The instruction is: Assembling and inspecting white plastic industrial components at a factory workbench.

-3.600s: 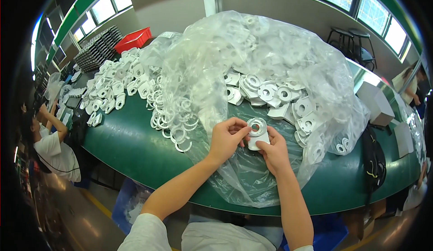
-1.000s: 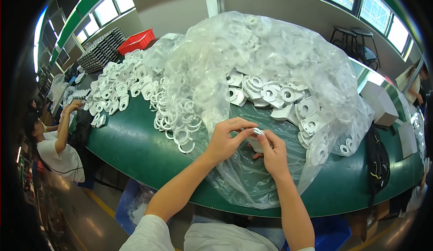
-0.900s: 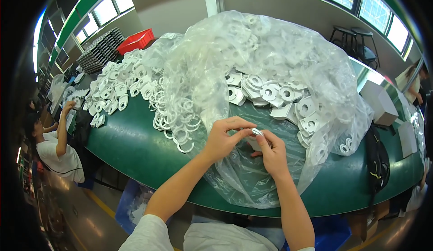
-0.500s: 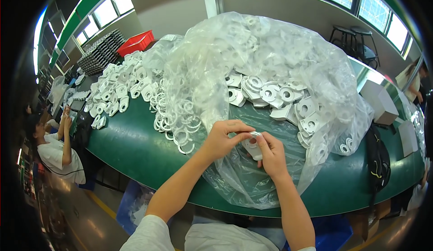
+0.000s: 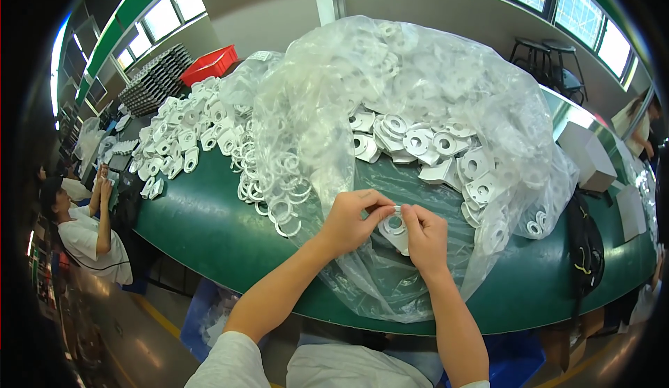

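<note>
Over the front of the table I hold a flat white plastic part (image 5: 397,242) with a round hole at its wide end and a narrower lower end. A thin white ring (image 5: 394,223) seems to lie around that hole. My left hand (image 5: 354,222) is closed, its thumb and forefinger pinching the ring's upper left edge. My right hand (image 5: 426,236) grips the part's right side, its thumb at the top beside the ring. The fingers behind the part are hidden.
A large clear plastic bag (image 5: 306,102) spreads over the green table (image 5: 202,210), heaped with white parts (image 5: 418,144). Loose rings (image 5: 282,210) and more white parts (image 5: 185,141) lie left. A red bin (image 5: 209,66) stands behind; a black bag (image 5: 584,242) hangs right. Another person (image 5: 87,238) works left.
The part has tilted so its hole faces me more, with the ring showing flatter around it. Both hands have shifted slightly, and their fingertips are closer together at its top.
</note>
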The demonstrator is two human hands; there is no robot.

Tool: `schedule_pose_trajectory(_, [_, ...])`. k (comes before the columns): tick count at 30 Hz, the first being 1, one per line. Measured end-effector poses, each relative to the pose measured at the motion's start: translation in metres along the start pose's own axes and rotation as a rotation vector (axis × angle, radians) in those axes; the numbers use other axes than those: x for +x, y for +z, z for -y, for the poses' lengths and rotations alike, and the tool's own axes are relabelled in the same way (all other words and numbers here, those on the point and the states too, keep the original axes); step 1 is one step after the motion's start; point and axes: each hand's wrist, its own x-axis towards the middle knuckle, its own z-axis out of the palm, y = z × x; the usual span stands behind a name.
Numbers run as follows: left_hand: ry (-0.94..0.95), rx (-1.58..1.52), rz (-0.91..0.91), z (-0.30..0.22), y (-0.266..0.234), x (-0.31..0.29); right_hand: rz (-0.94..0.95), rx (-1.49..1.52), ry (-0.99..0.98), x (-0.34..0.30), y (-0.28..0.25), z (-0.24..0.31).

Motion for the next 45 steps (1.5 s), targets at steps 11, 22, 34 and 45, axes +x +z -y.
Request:
schedule_pose_trajectory(11, [-0.276,-0.204,0.083,0.006,-0.005,0.003,0.194,0.285,0.08,0.001,0.002,0.007])
schedule_pose_trajectory(22, [-0.416,-0.417,0.213,0.024,-0.011,0.006,0.289,0.433,0.143,0.008,-0.005,-0.013])
schedule_pose_trajectory(34, [-0.273,-0.329,0.168,0.004,0.006,0.001,0.176,0.322,0.066,0.005,-0.005,-0.002])
schedule_pose_trajectory(45, [-0.315,-0.423,0.107,0.005,0.01,-0.003,0.148,0.287,-0.006,0.003,0.0,0.003])
